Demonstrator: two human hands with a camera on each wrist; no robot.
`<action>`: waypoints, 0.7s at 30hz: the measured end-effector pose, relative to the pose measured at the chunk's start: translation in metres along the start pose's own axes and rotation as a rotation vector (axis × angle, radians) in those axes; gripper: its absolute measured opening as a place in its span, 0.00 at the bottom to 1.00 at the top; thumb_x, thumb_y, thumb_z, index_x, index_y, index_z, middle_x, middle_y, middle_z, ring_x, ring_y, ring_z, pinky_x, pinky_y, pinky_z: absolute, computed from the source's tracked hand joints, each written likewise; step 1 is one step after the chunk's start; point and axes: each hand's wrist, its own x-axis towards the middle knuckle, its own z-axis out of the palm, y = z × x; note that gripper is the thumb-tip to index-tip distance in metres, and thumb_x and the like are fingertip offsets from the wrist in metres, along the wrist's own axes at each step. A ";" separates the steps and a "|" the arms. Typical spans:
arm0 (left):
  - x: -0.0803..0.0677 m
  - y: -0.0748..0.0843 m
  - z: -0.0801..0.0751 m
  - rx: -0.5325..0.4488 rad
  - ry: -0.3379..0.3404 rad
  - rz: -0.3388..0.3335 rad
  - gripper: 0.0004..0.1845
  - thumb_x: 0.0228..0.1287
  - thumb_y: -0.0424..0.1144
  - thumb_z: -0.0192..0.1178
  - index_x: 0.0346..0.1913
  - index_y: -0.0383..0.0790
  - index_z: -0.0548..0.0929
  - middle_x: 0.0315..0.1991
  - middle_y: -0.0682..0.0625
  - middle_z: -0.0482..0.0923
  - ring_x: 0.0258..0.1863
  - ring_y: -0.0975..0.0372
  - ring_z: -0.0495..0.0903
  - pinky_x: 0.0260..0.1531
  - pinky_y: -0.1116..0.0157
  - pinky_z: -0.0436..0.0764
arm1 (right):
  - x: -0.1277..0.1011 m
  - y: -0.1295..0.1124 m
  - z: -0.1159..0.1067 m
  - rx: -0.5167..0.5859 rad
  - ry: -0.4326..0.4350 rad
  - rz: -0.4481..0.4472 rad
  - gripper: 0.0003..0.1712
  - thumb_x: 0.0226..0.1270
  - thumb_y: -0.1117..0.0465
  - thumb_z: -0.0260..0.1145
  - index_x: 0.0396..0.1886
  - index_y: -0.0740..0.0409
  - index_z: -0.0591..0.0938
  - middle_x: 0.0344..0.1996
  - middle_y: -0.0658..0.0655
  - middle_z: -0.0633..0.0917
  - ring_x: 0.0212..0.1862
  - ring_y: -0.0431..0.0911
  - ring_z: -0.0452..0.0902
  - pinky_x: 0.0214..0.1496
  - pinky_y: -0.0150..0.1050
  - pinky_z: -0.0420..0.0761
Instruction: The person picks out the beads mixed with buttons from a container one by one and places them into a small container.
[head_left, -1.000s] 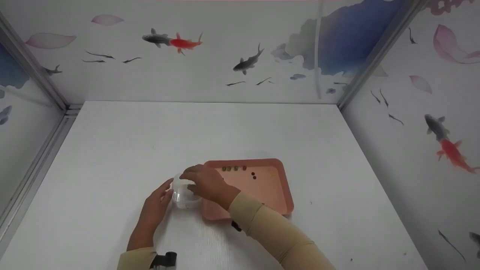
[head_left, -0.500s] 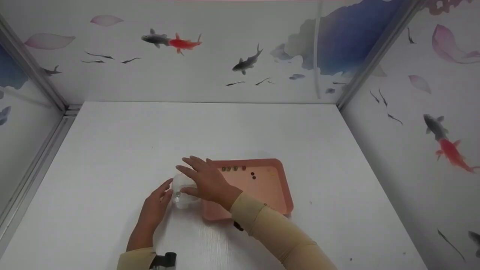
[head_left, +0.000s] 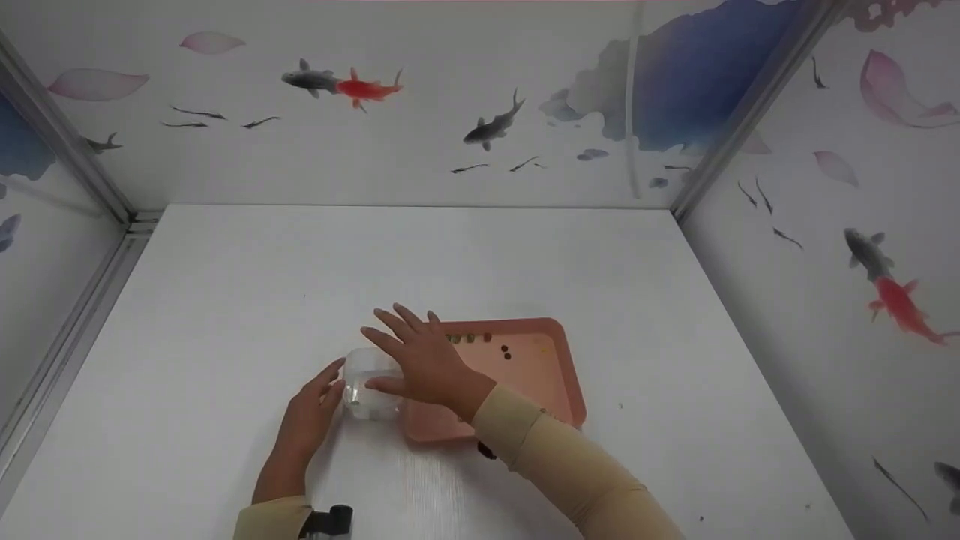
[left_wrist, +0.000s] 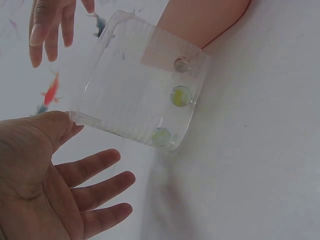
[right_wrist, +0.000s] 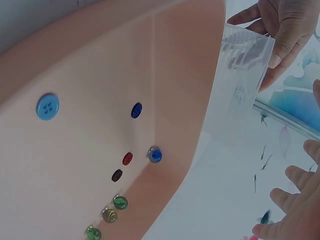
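A clear plastic container [head_left: 364, 409] stands at the tray's left side. Three glass marbles show inside it, among them a yellow-green marble [left_wrist: 180, 96] and a paler marble [left_wrist: 161, 136]. My left hand [head_left: 311, 416] touches the container's left side with thumb and forefinger; in the left wrist view its other fingers [left_wrist: 102, 187] extend straight, off the wall. Spread wide, my right hand [head_left: 431, 367] hovers over the container's right part and the tray's left edge, holding nothing. In the pink tray [head_left: 574, 382] are green marbles [right_wrist: 120, 202], a blue marble [right_wrist: 155, 154] and several buttons.
A large light-blue button [right_wrist: 48, 106], a dark-blue button [right_wrist: 136, 110] and a red button [right_wrist: 127, 159] lie apart in the tray. The white table [head_left: 225, 300] is bounded by printed panels at the back and sides. My right arm [head_left: 577, 465] covers the tray's lower part.
My right hand has spread its fingers and drawn slightly right from above the container. A green marble has come into view inside the container and shifted toward its near side. The left hand stays put.
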 end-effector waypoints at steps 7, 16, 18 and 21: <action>0.000 0.001 0.001 -0.009 0.003 -0.014 0.26 0.77 0.46 0.44 0.74 0.50 0.60 0.70 0.37 0.63 0.68 0.42 0.63 0.63 0.40 0.64 | -0.004 0.005 -0.006 0.012 -0.028 0.031 0.44 0.66 0.27 0.49 0.76 0.38 0.56 0.77 0.49 0.53 0.77 0.50 0.44 0.71 0.61 0.56; 0.000 0.001 0.001 0.004 0.004 -0.028 0.27 0.77 0.47 0.45 0.75 0.50 0.59 0.70 0.38 0.63 0.68 0.41 0.63 0.63 0.39 0.64 | -0.009 0.011 -0.011 0.073 -0.020 0.063 0.43 0.66 0.29 0.51 0.76 0.39 0.57 0.76 0.50 0.56 0.77 0.51 0.44 0.72 0.62 0.54; 0.000 0.001 0.002 0.012 0.002 -0.034 0.27 0.77 0.49 0.44 0.75 0.50 0.59 0.70 0.38 0.63 0.68 0.41 0.63 0.63 0.39 0.64 | -0.010 0.012 -0.010 0.083 -0.008 0.068 0.42 0.67 0.29 0.51 0.76 0.39 0.58 0.76 0.51 0.57 0.77 0.50 0.45 0.72 0.62 0.54; 0.000 0.002 0.002 0.013 0.003 -0.033 0.27 0.77 0.49 0.44 0.75 0.50 0.59 0.70 0.37 0.63 0.68 0.41 0.63 0.63 0.39 0.64 | -0.012 0.015 -0.009 0.100 0.001 0.085 0.42 0.67 0.30 0.52 0.76 0.40 0.58 0.75 0.51 0.58 0.77 0.50 0.45 0.71 0.62 0.55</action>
